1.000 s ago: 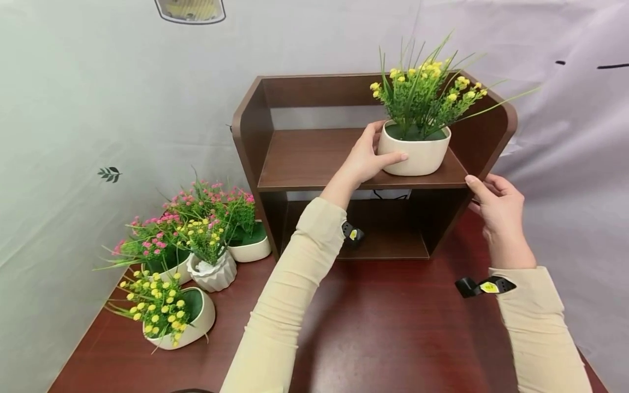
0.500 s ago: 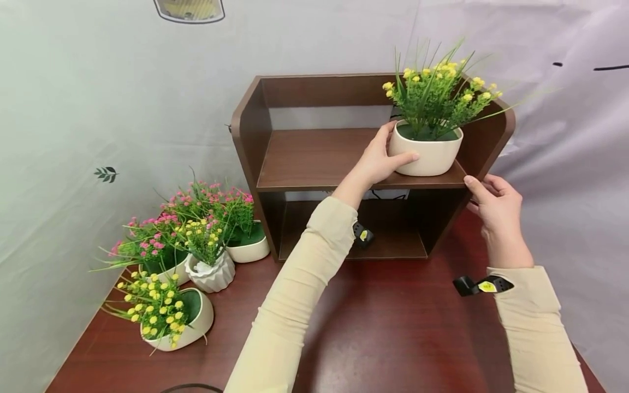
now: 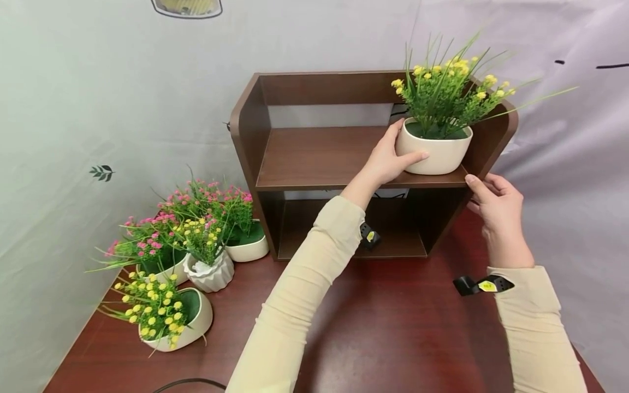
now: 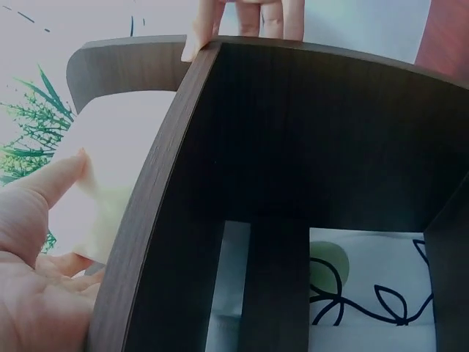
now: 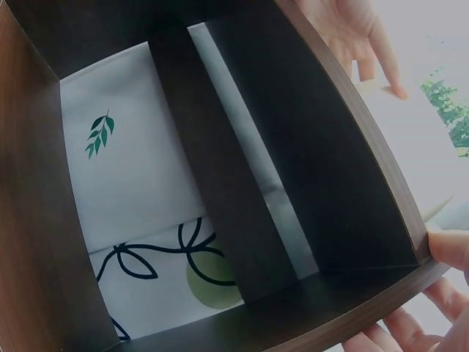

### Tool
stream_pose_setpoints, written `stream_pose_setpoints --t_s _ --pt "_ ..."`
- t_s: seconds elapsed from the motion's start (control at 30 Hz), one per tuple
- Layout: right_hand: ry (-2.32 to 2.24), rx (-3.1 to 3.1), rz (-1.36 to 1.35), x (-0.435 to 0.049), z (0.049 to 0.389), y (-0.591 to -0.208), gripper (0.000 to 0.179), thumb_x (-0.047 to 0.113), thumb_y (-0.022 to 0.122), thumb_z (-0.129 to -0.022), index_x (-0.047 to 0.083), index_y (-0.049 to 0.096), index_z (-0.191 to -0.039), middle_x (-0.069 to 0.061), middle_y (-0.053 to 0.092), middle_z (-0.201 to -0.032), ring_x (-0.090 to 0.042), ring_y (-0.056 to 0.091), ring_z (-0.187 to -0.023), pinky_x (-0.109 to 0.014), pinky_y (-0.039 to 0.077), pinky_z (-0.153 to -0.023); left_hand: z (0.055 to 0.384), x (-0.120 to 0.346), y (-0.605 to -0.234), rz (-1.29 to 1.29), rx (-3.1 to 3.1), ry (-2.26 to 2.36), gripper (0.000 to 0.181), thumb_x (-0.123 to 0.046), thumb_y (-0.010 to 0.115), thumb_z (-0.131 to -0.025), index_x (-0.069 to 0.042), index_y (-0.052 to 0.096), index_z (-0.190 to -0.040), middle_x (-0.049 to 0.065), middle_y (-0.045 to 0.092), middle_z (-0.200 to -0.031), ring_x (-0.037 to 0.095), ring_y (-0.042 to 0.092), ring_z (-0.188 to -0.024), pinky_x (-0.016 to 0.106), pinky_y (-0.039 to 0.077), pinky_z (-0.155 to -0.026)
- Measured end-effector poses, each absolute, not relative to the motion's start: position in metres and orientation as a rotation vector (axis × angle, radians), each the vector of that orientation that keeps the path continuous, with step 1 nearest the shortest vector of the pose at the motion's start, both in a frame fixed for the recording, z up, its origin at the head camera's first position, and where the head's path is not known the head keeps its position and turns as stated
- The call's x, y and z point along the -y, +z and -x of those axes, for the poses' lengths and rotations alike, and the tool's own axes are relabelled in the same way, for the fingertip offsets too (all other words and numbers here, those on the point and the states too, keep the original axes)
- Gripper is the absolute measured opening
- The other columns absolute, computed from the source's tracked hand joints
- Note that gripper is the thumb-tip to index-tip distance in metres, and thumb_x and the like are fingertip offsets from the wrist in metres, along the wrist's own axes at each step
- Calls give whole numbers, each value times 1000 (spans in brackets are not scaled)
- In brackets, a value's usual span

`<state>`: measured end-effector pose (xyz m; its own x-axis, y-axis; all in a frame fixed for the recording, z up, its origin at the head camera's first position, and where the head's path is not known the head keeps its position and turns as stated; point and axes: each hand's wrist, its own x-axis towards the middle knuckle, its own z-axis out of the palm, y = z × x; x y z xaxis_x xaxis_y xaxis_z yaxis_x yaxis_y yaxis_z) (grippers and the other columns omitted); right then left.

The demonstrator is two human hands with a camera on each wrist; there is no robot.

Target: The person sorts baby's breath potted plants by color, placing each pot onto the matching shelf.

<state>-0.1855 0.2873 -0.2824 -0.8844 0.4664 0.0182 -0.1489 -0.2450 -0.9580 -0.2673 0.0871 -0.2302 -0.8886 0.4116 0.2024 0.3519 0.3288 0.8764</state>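
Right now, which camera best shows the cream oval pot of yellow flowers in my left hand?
The head view: the cream oval pot of yellow flowers shows almost whole, partly covered by your left hand. The left wrist view shows the pot's pale side and leaves; the right wrist view, an overexposed side and greenery.

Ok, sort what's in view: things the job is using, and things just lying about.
In the job:
yellow-flowered pot, gripped by the left hand
dark shelf unit, its right side held by the right hand

Seemingly just lying about:
four other potted plants, untouched, though possibly part of it too
dark cable, bottom of the head view
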Motion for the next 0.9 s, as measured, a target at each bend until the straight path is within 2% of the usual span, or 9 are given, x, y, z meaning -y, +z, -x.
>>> stream_pose_setpoints --t_s 0.23,0.33,0.6,0.9 --pt "2179 1638 378 -287 185 -282 13 8 75 -79 18 69 -82 10 68 -73 -3 65 -59 -18 52 -50 262 -84 -230 -694 -2558 1664 96 -33 74 -81 -19 13 -153 -4 23 -157 11 29 -140 25 34 -108" --pt "2188 1633 384 -287 184 -283 13 7 75 -79 18 69 -82 10 68 -73 -3 64 -58 -18 52 -50 256 -80 -229 -702 -2598 1687 97 -35 76 -79 -21 16 -153 -4 25 -156 11 28 -140 29 34 -109" --pt "2201 1596 375 -289 182 -282 12 7 75 -79 16 69 -81 9 68 -71 -5 64 -55 -19 52 -48 236 -63 -222 -784 -2499 1886 83 -28 76 -80 -20 27 -147 -1 32 -151 10 32 -139 24 35 -108" --pt "2195 1601 393 -285 183 -281 12 8 76 -79 17 69 -81 10 68 -70 -4 63 -54 -19 52 -49 214 -45 -224 -896 -2412 2028 71 -18 75 -81 -15 36 -140 -3 40 -145 7 38 -133 27 40 -105"
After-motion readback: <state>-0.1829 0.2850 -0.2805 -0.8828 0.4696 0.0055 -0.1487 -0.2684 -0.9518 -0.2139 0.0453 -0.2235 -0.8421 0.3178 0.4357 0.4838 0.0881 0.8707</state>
